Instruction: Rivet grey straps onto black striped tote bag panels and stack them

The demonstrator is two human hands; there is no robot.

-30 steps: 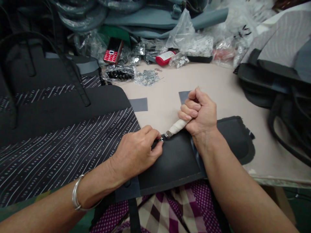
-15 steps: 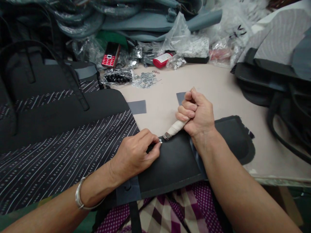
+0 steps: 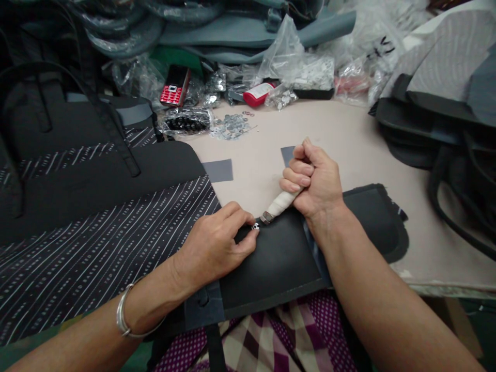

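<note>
My right hand (image 3: 315,181) is a fist round a tool with a white taped handle (image 3: 279,202); its metal tip points down-left onto a dark grey bag panel (image 3: 279,258). My left hand (image 3: 217,243) pinches a small silver metal fitting (image 3: 256,226) against the panel's edge, right at the tool's tip. A silver bangle (image 3: 124,315) rings my left wrist. The panel lies across the front edge of the beige table (image 3: 349,139), partly over my lap.
Black fabric with white dashed stripes (image 3: 96,237) covers the left. Black bags (image 3: 437,129) pile at the right. At the back lie a red phone (image 3: 173,87), a red-capped bottle (image 3: 259,94), loose metal washers (image 3: 232,125) and plastic bags of hardware (image 3: 306,67). Two grey patches (image 3: 219,170) lie on the table.
Both hands stay in place at the panel's edge; the left fingers shifted slightly on the fitting. The view drifted a little.
</note>
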